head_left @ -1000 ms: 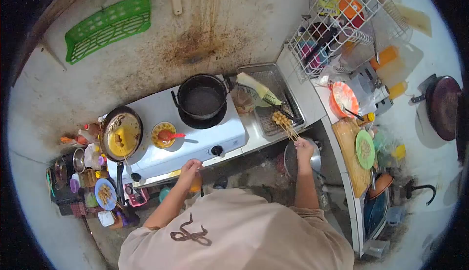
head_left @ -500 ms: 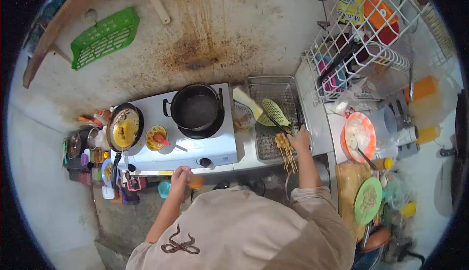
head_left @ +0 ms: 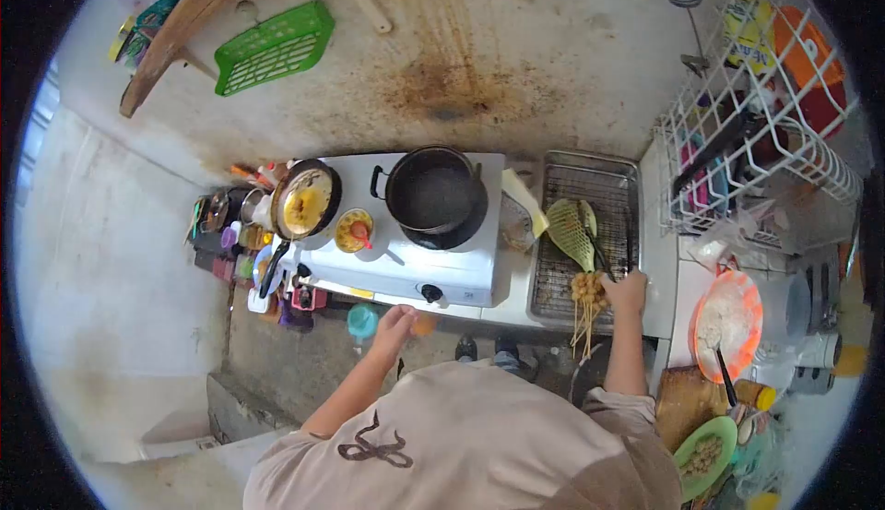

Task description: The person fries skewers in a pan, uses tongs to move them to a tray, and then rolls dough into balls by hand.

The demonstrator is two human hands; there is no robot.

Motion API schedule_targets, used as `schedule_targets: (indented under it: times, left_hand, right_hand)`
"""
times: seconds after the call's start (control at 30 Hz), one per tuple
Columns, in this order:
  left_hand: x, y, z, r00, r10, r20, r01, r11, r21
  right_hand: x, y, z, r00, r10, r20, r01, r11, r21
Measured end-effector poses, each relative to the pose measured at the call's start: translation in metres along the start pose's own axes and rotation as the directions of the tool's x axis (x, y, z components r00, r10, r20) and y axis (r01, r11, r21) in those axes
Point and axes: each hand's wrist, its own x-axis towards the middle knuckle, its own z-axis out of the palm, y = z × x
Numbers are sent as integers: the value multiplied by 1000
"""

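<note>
My left hand (head_left: 396, 324)'s bunched up by the stove (head_left: 406, 275); can't tell if my right hand (head_left: 627, 290) grips anything, but the skewers (head_left: 587, 298) sit just left of it, over the front rim of the tray (head_left: 590, 178).

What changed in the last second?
Right hand released the skewers, now lowered onto the tray's near edge, sticks overhanging; it has moved to the slotted utensil's handle, grip unclear. Pot and frying pan stayed on the stove.
</note>
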Motion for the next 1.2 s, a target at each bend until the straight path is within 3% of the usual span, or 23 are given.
schedule_targets:
  times: [0.17, 0.23, 0.3, 0.37, 0.47, 0.5, 0.57, 0.63, 0.73, 0.77, 0.83, 0.87, 0.97, 1.03, 1.2]
  left_hand:
    - [10, -10, 0, 998, 53, 33, -52, 998, -37]
    - [17, -12, -6, 1000, 17, 12, -17, 1000, -20]
    - [18, -10, -8, 1000, 6, -16, -8, 994, -113]
    - [24, -18, -16, 998, -32, -62, 22, 988, -150]
    - [31, -26, -33, 996, -72, -51, 55, 956, -288]
    - [29, -22, -40, 997, -76, 2, 72, 947, -314]
    - [30, -20, -58, 997, -56, 51, 70, 941, -330]
    - [32, -26, -77, 999, -18, 42, 31, 948, -317]
    - [35, -35, -125, 998, 63, 20, -48, 905, -422]
    - [37, -37, -146, 991, 132, -18, -130, 930, -344]
    - [37, -42, -194, 962, 264, -64, -271, 949, -164]
    - [43, -54, -218, 952, 293, -90, -305, 934, -184]
    - [33, -59, -296, 922, 379, -75, -371, 923, 103]
    - [23, -66, -339, 942, 317, -111, -300, 943, 147]
    - [7, -94, -415, 938, 304, -164, -308, 951, -1]
  right_hand:
    - [-24, 12, -8, 984, -57, -166, 85, 982, 168]
    - [-44, 18, 0, 937, -83, -339, 110, 992, 59]
    - [-66, 19, -2, 936, -106, -337, 188, 956, 223]
    - [-84, 26, 11, 882, -154, -445, 323, 886, 333]
    - [-121, -5, 0, 819, -236, -523, 483, 776, 406]
    - [-133, -23, -5, 837, -237, -493, 512, 657, 554]
    - [-151, -59, -14, 743, -449, -496, 656, 636, 407]
    - [-173, -115, -30, 591, -670, -449, 804, 531, 267]
    - [-213, -205, -23, 474, -811, -342, 876, 394, 278]
    - [-224, -231, -10, 447, -838, -312, 884, 362, 295]
    - [-243, -280, 15, 475, -871, -126, 854, 421, 307]
    - [-254, -303, 22, 456, -885, -88, 869, 422, 260]
    - [-268, -355, 52, 478, -878, 14, 872, 477, 114]
    - [-275, -384, 58, 477, -875, 77, 879, 477, -19]
    - [-296, -434, 46, 484, -856, 183, 866, 438, -244]
